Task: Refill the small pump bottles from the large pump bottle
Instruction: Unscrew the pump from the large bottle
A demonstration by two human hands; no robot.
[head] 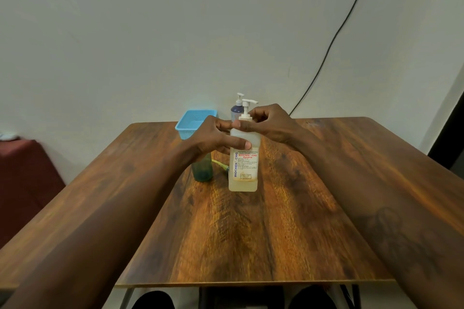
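A big wooden worktop (251, 233) fills the view. The large pump bottle (244, 165) stands upright near the middle of it. It is see-through with pale yellow liquid inside and a label with red and blue words. Its white pump top (248, 103) is on the bottle and sticks up above the hands.

Both arms reach in from the near side. The left hand (218, 137) has its grip closed round the upper part of the large pump bottle, with the thumb across the front, just above the label. The right hand (271, 123) has its grip closed too. Its fingers are curled round the white neck just below the pump top, and its thumb touches the neck from the front.

A small green bottle (202, 169) stands on the worktop just beside the large one, on the left. The left hand hides its top, so I cannot tell if it has a pump on. A thin yellow tube (218, 163) shows between these two bottles.

A small purple pump bottle (236, 110) stands behind the large one, close to the wall. A light blue basket (185, 134) sits at the far edge of the worktop, to the left of the purple bottle.

A black cable (331, 42) runs down the pale wall on the right. Something dark red (22, 175) stands on the left, beside the worktop.
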